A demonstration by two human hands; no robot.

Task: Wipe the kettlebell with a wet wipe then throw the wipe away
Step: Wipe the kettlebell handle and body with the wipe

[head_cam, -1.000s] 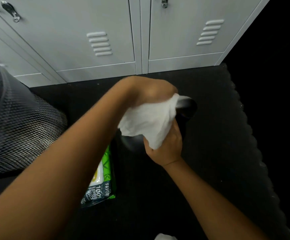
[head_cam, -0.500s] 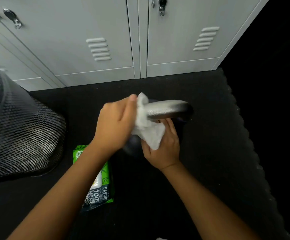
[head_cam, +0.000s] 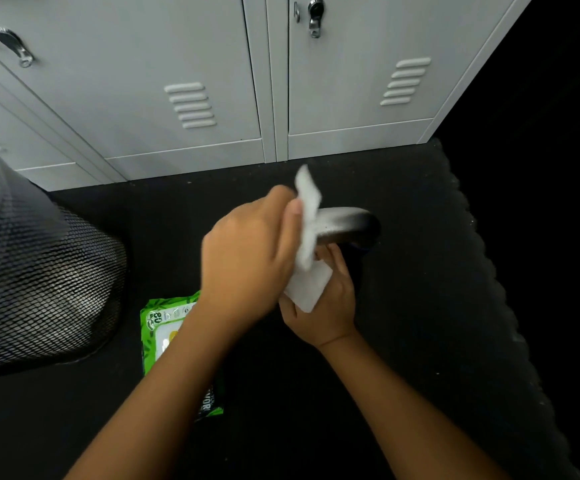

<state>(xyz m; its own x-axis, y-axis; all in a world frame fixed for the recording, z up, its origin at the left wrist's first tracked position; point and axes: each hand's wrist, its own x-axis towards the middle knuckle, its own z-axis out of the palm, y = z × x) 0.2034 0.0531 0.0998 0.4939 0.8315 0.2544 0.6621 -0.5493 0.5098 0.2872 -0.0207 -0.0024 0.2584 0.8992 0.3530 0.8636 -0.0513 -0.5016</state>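
The left hand [head_cam: 247,261], pinching the wet wipe [head_cam: 307,237], is now sliding off the kettlebell [head_cam: 347,225] handle toward nine o'clock, baring wiped steel, while the right hand [head_cam: 323,306] is cupping the wipe's tail below, so wiping looks nearly done.

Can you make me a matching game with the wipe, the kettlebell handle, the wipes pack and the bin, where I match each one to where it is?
Things:
1. wet wipe
2. kettlebell handle
3. wipes pack
4. mesh bin

Places:
A. far left, on the black floor
B. lying flat on the floor, partly under the left forearm
C. sticking out to the right of the wipe, shiny and grey
D. pinched in the left hand, draped over the right hand

Pairs: 1-D, 2-C, 3-B, 4-A
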